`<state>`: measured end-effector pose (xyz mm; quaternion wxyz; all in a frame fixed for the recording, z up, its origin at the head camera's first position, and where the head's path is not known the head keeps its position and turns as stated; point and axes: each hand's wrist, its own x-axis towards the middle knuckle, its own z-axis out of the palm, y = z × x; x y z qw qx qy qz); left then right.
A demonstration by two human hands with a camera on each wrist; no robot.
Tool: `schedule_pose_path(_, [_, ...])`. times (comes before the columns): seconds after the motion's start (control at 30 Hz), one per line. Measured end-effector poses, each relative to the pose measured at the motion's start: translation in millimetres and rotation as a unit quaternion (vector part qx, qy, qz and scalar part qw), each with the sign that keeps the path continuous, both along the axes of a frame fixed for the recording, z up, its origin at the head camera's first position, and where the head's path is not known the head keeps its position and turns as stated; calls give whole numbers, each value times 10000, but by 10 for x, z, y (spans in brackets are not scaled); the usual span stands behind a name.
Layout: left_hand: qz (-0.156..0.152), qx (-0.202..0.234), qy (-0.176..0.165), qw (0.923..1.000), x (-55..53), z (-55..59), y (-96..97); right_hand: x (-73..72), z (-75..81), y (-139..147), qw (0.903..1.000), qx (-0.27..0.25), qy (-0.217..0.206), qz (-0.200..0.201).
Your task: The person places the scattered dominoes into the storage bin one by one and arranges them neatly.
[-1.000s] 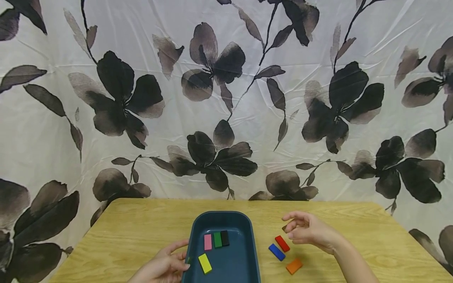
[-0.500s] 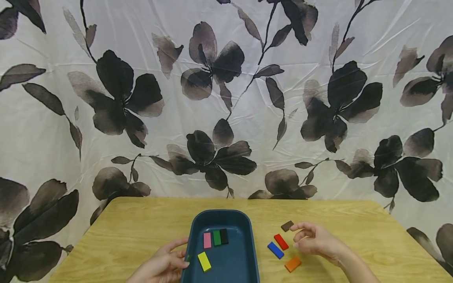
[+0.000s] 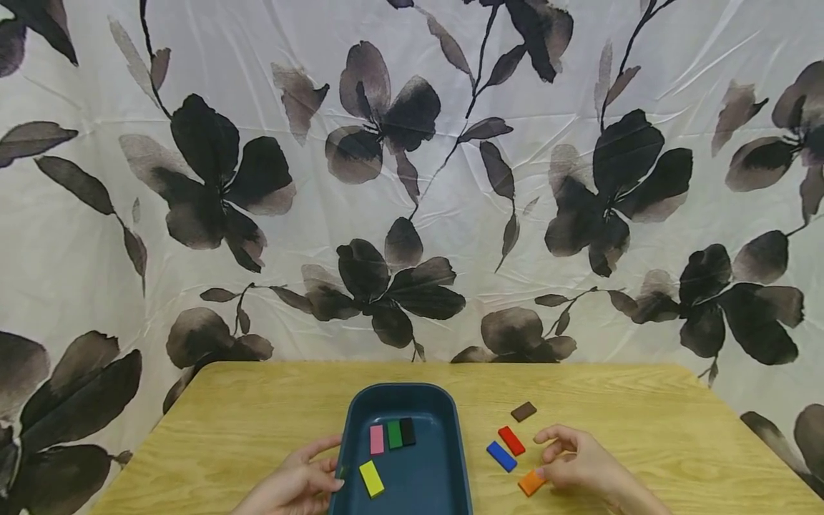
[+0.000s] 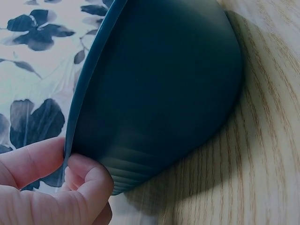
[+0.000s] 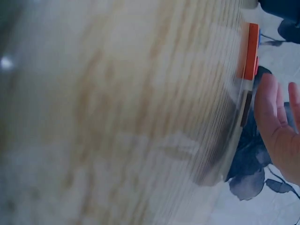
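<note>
My left hand (image 3: 299, 478) pinches the left rim of a dark teal tray (image 3: 428, 479); the left wrist view shows thumb and fingers on either side of that rim. Inside the tray lie a pink block (image 3: 376, 440), a green block (image 3: 395, 434), a black block (image 3: 408, 431) and a yellow block (image 3: 371, 479). My right hand (image 3: 582, 465) hovers with loosely bent fingers beside an orange block (image 3: 529, 484), the thumb tip overlapping its edge in the head view. From the right wrist, a gap shows between that hand (image 5: 281, 129) and the orange block (image 5: 251, 51).
Right of the tray, a blue block (image 3: 501, 456), a red block (image 3: 511, 440) and a brown block (image 3: 524, 411) lie flat on the wooden table (image 3: 618, 408). A floral cloth (image 3: 489, 300) hangs behind the table's far edge.
My right hand has drawn back from the brown block, uncovering it, and come nearer to me beside the orange block. The left hand and the tray stay in place.
</note>
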<state>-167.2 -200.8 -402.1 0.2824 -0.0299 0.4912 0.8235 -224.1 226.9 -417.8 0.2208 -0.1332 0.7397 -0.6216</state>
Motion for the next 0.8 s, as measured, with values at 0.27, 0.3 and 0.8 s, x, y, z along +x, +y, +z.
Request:
schedule_pose_path(0.27, [-61,-127,101,9998,-4,-14,-12,52,-49,-11,9979,460,372,-248])
schedule_pose_path(0.3, [-62,-150,104,9998,-5,-15,-12,58,-55,-11,9975,527,379,-273])
schedule_pose_path(0.8, [-28,-393,220,9990,-18,-32,-10,144,-78,-255,9593,2638,212,-990])
